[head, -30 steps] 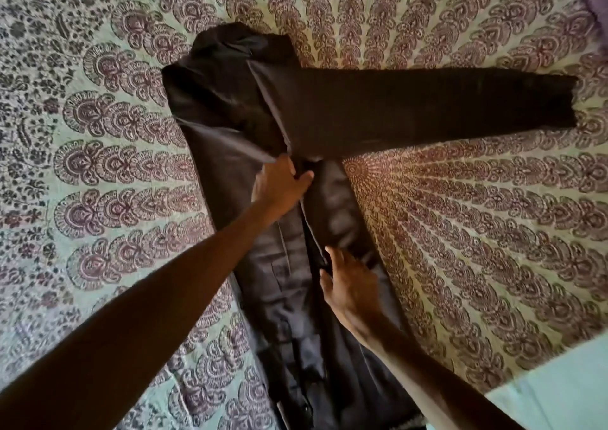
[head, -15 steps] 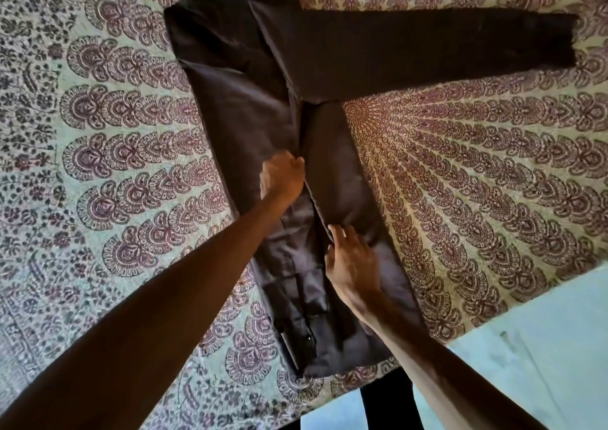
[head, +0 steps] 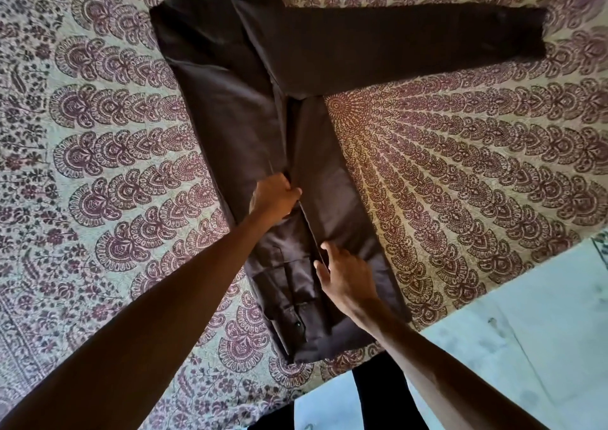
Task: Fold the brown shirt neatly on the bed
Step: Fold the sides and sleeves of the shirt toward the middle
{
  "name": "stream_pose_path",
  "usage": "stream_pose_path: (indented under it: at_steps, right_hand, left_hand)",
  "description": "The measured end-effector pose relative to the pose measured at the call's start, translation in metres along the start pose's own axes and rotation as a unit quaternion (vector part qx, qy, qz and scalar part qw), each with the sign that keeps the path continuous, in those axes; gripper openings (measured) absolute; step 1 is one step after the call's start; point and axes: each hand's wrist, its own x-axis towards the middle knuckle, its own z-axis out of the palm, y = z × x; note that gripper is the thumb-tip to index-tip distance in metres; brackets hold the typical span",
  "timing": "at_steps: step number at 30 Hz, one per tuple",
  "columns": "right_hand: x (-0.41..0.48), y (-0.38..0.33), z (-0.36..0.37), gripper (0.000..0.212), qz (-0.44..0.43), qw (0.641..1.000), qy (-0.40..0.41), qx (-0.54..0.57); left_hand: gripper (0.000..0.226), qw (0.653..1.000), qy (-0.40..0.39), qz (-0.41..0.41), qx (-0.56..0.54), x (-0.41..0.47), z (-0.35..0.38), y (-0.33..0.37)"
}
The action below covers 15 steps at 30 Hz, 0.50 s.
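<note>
The brown shirt (head: 237,110) lies flat on the patterned bed cover (head: 460,172), its body folded into a long narrow strip running from the far side toward me. One sleeve (head: 411,41) stretches out to the right. My left hand (head: 274,196) pinches the folded cloth edge along the centre seam at mid-length. My right hand (head: 342,271) rests with straight fingers on the shirt's lower part, just right of the seam. A dark button (head: 298,324) shows near the hem.
The bed's near edge runs diagonally at the lower right, with pale floor (head: 526,331) beyond it. My dark-clothed leg (head: 378,393) stands against the bed edge. Patterned cover spreads wide to the left and right of the shirt.
My left hand has slid down the centre seam toward me, from near the armpit to mid-body. The view has pulled back, showing more bed edge and floor. My right hand stays on the lower shirt.
</note>
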Motion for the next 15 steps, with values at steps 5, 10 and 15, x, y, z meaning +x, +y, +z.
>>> stream_pose_path:
  at_steps: [5,10,15]
  right_hand:
    - [0.068,0.03,-0.062,0.018,0.064,0.991,0.106,0.047]
    - [0.173,0.077,-0.134,0.034,0.069,0.98,0.184,-0.035]
    - [0.255,0.099,-0.181,0.053,0.028,0.964,0.188,-0.185]
  left_hand:
    - [0.031,0.979,0.125,0.108,0.117,0.003,-0.008,0.042]
    - [0.032,0.922,0.191,0.237,0.239,0.048,-0.004,0.103]
    - [0.056,0.836,0.221,0.232,0.446,0.096,-0.001,0.132]
